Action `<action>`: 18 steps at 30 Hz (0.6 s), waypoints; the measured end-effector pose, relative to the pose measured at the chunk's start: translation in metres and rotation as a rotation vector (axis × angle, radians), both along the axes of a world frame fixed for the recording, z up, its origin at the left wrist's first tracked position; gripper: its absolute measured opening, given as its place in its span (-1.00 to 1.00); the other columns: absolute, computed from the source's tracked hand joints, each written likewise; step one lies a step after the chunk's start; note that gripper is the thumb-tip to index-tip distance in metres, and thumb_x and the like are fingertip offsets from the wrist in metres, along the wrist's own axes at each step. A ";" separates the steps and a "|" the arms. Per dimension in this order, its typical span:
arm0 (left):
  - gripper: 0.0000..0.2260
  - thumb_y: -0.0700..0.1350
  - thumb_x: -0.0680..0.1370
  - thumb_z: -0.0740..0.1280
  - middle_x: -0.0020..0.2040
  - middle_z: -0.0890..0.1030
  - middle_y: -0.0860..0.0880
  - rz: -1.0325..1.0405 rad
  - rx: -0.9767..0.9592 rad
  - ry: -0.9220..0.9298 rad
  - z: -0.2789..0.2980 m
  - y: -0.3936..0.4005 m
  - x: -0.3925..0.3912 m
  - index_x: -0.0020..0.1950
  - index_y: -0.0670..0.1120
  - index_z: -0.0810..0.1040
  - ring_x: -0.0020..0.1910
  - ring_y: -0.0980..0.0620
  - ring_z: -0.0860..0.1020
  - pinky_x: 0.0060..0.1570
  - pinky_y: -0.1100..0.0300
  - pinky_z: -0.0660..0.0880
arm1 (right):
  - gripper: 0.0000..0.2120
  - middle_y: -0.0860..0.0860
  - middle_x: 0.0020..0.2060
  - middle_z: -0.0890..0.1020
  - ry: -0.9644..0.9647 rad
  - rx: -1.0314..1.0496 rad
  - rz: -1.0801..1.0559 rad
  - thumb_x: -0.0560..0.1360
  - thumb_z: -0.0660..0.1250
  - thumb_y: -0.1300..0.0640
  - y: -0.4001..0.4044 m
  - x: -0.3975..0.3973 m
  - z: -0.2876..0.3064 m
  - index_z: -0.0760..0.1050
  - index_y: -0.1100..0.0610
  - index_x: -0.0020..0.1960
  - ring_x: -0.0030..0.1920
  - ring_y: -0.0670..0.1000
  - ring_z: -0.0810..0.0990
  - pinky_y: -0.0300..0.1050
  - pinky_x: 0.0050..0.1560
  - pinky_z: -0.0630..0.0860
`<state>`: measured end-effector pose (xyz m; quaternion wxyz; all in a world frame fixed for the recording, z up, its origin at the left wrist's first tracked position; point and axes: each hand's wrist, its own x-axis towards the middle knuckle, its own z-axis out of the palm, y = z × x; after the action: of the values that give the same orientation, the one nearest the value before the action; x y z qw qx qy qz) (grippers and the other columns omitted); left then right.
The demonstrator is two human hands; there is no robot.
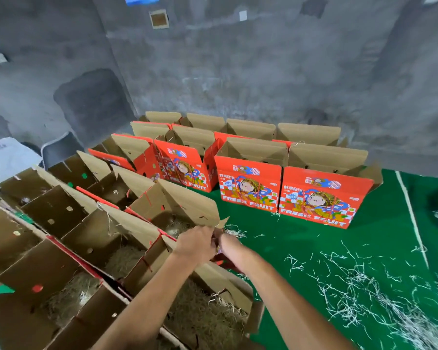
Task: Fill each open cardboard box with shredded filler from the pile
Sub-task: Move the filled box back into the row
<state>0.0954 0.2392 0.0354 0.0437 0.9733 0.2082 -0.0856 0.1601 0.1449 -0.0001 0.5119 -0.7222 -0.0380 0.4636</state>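
Writing: I read "FRESH FRUIT" on the red boxes (pixel 248 188) standing past my hands; their smaller print is too blurred to read.
Hidden: the filler pile (pixel 415 322) is cut off by the frame's lower right edge.
Box: the box (pixel 177 213) beneath my hands runs lengthwise from near left to far right, flaps up, filler (pixel 205 311) inside.
Grip: my left hand (pixel 195 242) and right hand (pixel 226 245) both pinch its flap's corner.

The upright boxes (pixel 248 188) are bright orange-red outside, printed with a cartoon figure, blue swirls, a red-and-white chequer and white "FRESH FRUIT" lettering; their flaps and insides are plain brown. The shredded filler (pixel 208 311) in the near boxes looks straw-beige, while loose strands (pixel 359 281) on the deep green floor covering (pixel 276 243) seem white. The wall (pixel 238 72) is mottled grey.
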 end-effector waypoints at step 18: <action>-0.77 0.00 0.59 0.23 0.06 0.64 0.12 0.064 -0.189 -0.604 0.106 -0.029 -0.092 0.22 0.08 0.52 0.01 0.09 0.62 0.03 0.08 0.59 | -0.77 -0.22 0.21 0.60 -0.441 0.447 0.022 0.65 0.21 -0.08 -0.059 -0.065 0.122 0.55 -0.29 0.23 0.17 -0.21 0.59 -0.05 0.30 0.51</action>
<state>0.0037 0.2104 0.1413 0.1964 0.9394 0.2073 0.1898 0.0954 0.0859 0.1220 0.6323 -0.6744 -0.2571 0.2814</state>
